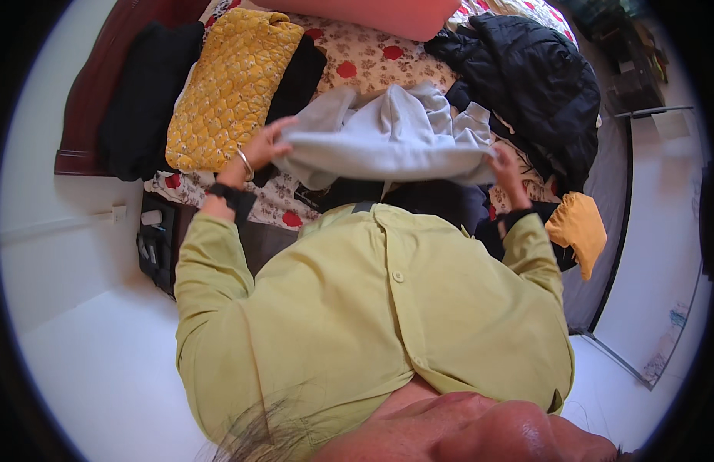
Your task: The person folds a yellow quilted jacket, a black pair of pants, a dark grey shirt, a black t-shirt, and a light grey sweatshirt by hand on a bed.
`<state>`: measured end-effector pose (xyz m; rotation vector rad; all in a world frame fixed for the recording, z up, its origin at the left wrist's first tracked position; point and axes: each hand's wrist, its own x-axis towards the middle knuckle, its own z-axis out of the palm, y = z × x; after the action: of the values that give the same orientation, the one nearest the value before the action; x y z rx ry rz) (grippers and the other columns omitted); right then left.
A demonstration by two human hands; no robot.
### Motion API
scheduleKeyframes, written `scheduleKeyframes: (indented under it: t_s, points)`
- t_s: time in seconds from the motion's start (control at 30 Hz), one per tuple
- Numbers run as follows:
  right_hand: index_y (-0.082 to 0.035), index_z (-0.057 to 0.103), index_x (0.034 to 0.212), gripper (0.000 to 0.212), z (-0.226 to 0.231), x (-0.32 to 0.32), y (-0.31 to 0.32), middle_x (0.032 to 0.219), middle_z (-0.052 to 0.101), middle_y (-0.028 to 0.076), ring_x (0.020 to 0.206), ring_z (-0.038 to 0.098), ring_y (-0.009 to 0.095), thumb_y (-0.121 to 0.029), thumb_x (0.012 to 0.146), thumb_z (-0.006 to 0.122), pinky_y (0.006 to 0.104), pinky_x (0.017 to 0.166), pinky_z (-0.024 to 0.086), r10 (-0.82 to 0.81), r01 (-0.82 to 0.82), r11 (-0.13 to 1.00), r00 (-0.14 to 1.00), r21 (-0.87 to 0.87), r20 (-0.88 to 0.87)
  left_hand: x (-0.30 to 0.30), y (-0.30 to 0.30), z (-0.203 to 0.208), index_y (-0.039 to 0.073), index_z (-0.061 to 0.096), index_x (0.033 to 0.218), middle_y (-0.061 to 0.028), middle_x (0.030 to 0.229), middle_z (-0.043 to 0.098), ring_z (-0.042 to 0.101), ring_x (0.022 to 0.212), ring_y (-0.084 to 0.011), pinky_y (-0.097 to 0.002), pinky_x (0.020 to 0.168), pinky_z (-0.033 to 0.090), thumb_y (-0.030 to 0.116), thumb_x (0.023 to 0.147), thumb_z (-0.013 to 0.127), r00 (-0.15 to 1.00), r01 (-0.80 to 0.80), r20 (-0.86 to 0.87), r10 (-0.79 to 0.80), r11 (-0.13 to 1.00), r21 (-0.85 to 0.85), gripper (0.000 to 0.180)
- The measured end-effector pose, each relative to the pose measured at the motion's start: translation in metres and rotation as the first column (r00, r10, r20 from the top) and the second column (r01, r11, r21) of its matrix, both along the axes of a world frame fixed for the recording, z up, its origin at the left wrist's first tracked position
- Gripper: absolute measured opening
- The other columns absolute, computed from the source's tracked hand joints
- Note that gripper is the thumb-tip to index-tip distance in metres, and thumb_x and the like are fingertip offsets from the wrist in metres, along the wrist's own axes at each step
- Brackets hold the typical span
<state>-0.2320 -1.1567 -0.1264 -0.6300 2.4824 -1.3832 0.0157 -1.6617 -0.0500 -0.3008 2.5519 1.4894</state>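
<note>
A light grey sweatshirt [387, 142] is stretched between my hands over the bed, its near edge pulled into a long, slightly blurred fold. My left hand [266, 146] grips its left end, fingers bent at the cloth, a bracelet at the wrist. My right hand [506, 166] has hold of the right end, near a bunched sleeve. Beneath and nearer to me lie dark clothes [441, 198], partly hidden by the sweatshirt and my body.
A floral bed sheet [347, 70] covers the bed. At left lie a folded yellow quilted piece [232, 88] and black folded cloth [150, 100]. A black puffer jacket [530, 88] spreads at right, an orange cloth [578, 231] nearer. A pink bulky item [380, 11] sits far back.
</note>
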Motion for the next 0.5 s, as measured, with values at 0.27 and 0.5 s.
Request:
scheduleKeyframes:
  t_s: [0.27,0.5]
  points:
    - [-0.008,0.055,0.093,0.030,0.264,-0.120,-0.059,0.086,0.059,0.013,0.078,0.058,0.029,-0.033,0.076,0.060,0.0335,0.065,0.046,0.234,0.140,0.920,0.556,0.367,-0.798,-0.134,-0.057,0.157,0.011,0.060,0.099,-0.0118,0.075,0.056,0.054,0.071,-0.0278,-0.0323,0.065,0.043,0.019,0.081,0.054,0.549,-0.482,-0.816,-0.183,0.728,-0.487,0.020]
    - [-0.012,0.055,0.102,0.026,0.320,-0.106,-0.026,0.089,0.056,0.012,0.081,0.056,0.031,-0.019,0.077,0.058,0.0364,0.067,0.045,0.416,0.087,0.873,0.377,0.479,-0.827,-0.118,-0.061,0.234,0.012,0.058,0.101,-0.0102,0.076,0.055,0.053,0.072,-0.0271,-0.0320,0.066,0.041,0.019,0.081,0.053,0.487,-0.626,-0.771,-0.411,0.452,-0.636,0.022]
